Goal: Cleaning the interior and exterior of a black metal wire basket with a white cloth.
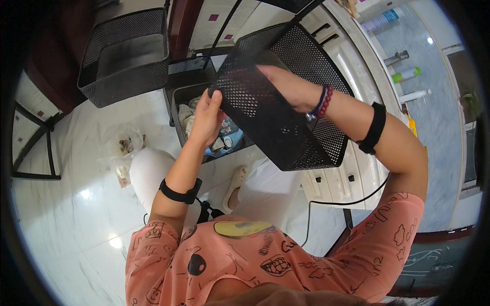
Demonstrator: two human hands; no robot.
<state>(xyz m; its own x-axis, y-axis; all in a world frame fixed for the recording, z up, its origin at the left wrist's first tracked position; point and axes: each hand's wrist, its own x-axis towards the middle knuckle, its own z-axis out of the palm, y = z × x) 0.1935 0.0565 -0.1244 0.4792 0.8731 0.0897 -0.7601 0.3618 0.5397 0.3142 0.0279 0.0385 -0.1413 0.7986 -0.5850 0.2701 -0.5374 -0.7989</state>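
Observation:
A black metal mesh basket is tilted in front of me, one side turned towards me. At its left edge, my left hand grips it, thumb on the mesh. My right hand reaches inside the basket. Its fingers are mostly hidden behind the near wall, so I cannot tell whether they hold anything. Below the tilted basket, a lower black mesh basket holds crumpled plastic bags and a blue printed package.
Another black mesh basket stands at the upper left. Clear plastic bags with scraps lie on the marble-patterned floor. White cabinets line the right, below a counter with bottles. A black cable hangs beside my right arm.

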